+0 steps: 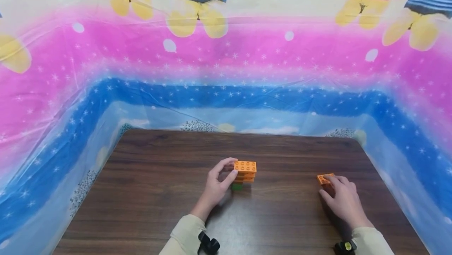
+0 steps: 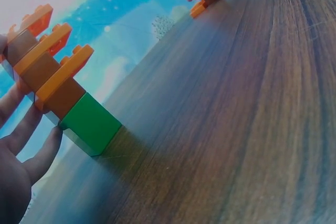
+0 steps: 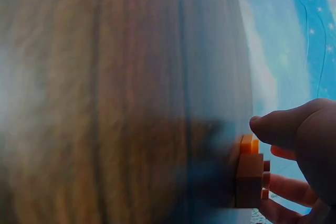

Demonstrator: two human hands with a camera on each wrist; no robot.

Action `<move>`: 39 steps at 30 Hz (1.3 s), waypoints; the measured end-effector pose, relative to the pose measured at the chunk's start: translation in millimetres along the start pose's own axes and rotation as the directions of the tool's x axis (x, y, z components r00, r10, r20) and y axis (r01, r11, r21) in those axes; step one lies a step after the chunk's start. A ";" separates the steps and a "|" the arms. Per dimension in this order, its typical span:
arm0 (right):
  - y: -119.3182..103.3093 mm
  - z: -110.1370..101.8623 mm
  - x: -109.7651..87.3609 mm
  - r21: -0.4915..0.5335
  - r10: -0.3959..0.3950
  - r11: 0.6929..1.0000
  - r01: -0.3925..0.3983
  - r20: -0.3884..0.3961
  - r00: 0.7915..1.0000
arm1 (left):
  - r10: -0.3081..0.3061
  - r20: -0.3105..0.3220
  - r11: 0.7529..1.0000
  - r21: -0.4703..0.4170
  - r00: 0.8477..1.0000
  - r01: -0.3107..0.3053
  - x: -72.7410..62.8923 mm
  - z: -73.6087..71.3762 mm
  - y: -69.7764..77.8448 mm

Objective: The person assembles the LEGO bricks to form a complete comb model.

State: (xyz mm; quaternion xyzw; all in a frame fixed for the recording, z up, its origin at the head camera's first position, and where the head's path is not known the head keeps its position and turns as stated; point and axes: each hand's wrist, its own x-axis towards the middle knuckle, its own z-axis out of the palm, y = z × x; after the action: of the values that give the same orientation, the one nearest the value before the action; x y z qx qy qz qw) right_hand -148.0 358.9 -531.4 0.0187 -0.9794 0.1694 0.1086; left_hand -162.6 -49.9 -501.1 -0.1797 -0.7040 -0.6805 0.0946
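Note:
A tower of toy building blocks [image 1: 245,166] stands on the table, left of the right hand. In the left wrist view its base is a green block [image 2: 92,124], with brown blocks and overhanging orange plates alternating above it. My left hand [image 1: 217,180] holds the tower from its left side, thumb in front and fingers behind. Farther right, an orange block [image 1: 325,179] lies beside a brown block [image 3: 249,180]. My right hand [image 1: 344,200] reaches over this pair, its fingers at the blocks. The thumb stands apart from them in the right wrist view.
The dark wooden table [image 1: 159,168] has rounded far corners. A patterned pink and blue cloth [image 1: 226,59] hangs behind it and along both sides. Black wrist cameras [image 1: 209,244] sit on both sleeves.

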 end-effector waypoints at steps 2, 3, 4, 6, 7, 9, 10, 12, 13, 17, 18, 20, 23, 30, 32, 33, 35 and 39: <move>1.4 0.2 -1.2 0.004 0.013 1.000 -0.013 0.025 1.000 | -0.002 0.000 1.000 0.000 1.000 0.002 0.2 0.0 -0.1; 2.1 0.2 -1.5 0.005 0.016 1.000 -0.016 0.036 0.999 | -0.002 0.000 1.000 -0.001 1.000 0.002 0.2 -0.1 0.1; 2.6 -0.1 -1.5 0.008 0.019 1.000 -0.019 0.045 0.999 | -0.001 0.000 1.000 -0.001 1.000 0.001 0.2 -0.2 0.2; 3.2 0.3 -1.8 0.013 0.018 1.000 -0.018 0.054 0.998 | 0.005 0.000 1.000 0.000 1.000 -0.005 0.1 -0.4 0.4; 3.3 0.6 -2.2 0.015 0.014 1.000 -0.015 0.053 0.998 | 0.008 0.000 1.000 0.001 1.000 -0.008 0.0 -0.4 0.4; 3.9 1.0 -2.6 0.019 0.004 1.000 -0.005 0.049 0.999 | 0.010 0.001 1.000 0.001 1.000 -0.010 -0.3 -0.7 0.2; 4.0 1.2 -2.9 0.021 -0.003 1.000 0.002 0.044 0.999 | 0.010 0.002 1.000 -0.001 1.000 -0.010 -0.4 -0.7 0.0; 4.0 1.4 -3.8 0.025 -0.017 1.000 0.016 0.033 0.999 | 0.009 0.003 1.000 -0.002 1.000 -0.009 -0.6 -0.8 -0.3; 3.9 1.7 -4.4 0.027 -0.021 0.999 0.020 0.030 0.999 | 0.009 0.004 1.000 -0.003 1.000 -0.009 -0.7 -0.9 -0.2; 3.9 0.7 -5.4 0.030 -0.043 0.999 0.042 0.024 0.999 | 0.008 0.004 1.000 -0.004 1.000 -0.008 -0.6 -1.1 0.6; 3.7 0.5 -5.8 0.031 -0.044 0.999 0.044 0.027 0.999 | 0.008 0.004 1.000 -0.004 1.000 -0.008 -0.6 -1.2 0.8; 3.3 -0.1 -6.4 0.032 -0.049 0.998 0.048 0.029 0.998 | 0.007 0.004 1.000 -0.005 1.000 -0.007 -0.6 -1.3 1.2; 2.3 -0.3 -7.6 0.033 -0.050 0.998 0.049 0.035 0.998 | 0.005 0.005 1.000 -0.008 1.000 -0.005 -0.7 -1.6 1.6; 1.5 1.1 -5.5 0.037 -0.074 0.997 0.072 0.039 0.997 | 0.001 0.006 1.000 -0.014 1.000 -0.001 -0.6 -2.3 2.7; 1.3 2.3 -4.9 0.037 -0.081 0.996 0.079 0.048 0.996 | 0.001 0.008 1.000 -0.020 1.000 -0.001 -0.5 -2.5 2.9; 1.1 2.8 -4.6 0.037 -0.084 0.996 0.082 0.052 0.995 | 0.002 0.009 1.000 -0.021 1.000 -0.002 -0.5 -2.6 3.0; 1.0 4.0 -4.2 0.040 -0.091 0.995 0.089 0.061 0.994 | 0.003 0.013 1.000 -0.025 1.000 -0.003 -0.4 -2.9 3.1; 0.7 6.6 -4.6 0.050 -0.094 0.995 0.091 0.064 0.994 | 0.006 0.017 1.000 -0.028 1.000 -0.006 -0.8 -3.0 3.1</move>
State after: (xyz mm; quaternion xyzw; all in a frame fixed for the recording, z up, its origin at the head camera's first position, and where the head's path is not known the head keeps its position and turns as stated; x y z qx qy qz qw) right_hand -144.9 357.3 -538.8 0.0720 -0.9762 0.1865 0.0836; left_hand -161.1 -53.0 -498.3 -0.1891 -0.6948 -0.6882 0.0881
